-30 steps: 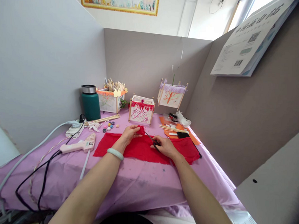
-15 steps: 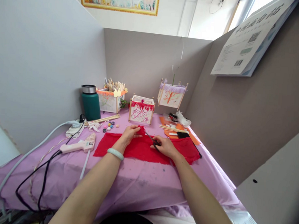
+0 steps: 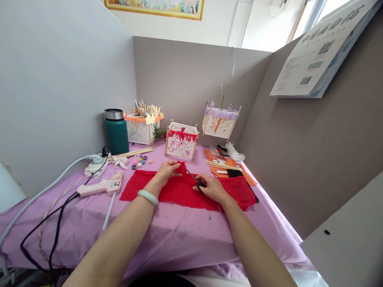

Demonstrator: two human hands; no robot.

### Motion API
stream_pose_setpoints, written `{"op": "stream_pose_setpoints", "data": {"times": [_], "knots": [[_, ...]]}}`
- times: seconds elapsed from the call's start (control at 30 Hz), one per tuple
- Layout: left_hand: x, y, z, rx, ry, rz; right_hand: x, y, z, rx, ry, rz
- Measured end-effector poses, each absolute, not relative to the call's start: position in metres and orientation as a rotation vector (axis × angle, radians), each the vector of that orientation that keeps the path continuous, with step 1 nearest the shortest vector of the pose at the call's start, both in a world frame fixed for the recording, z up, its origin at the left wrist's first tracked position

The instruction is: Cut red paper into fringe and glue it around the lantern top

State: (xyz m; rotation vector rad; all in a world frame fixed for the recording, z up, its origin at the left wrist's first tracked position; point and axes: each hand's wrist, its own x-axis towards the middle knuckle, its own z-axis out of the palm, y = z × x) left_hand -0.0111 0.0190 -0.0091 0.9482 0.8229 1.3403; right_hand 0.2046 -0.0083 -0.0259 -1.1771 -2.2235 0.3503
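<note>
Between finger and thumb, my left hand pinches a small piece of red fringed fabric. My right hand is closed round the dark handles of a pair of scissors. The blades point up and left, with their tips at the fringed piece. Below both hands a long red cloth lies flat across the table. Just beyond my hands stands a white box lantern on a stick frame, with red fringe along its top and a pink flower drawn on it.
A green bottle, a box of sticks and a pink glue gun with cords are on the left. Small coloured buttons lie near the middle. A purple-fringed lantern hangs at the back. Orange sheets lie right.
</note>
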Motion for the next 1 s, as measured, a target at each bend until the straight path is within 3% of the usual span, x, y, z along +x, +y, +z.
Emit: {"op": "stream_pose_setpoints", "data": {"times": [1.0], "knots": [[-0.0095, 0.0176, -0.01, 0.984, 0.859, 1.308, 0.2051, -0.0067, -0.0283, -1.19, -2.218, 0.355]]}}
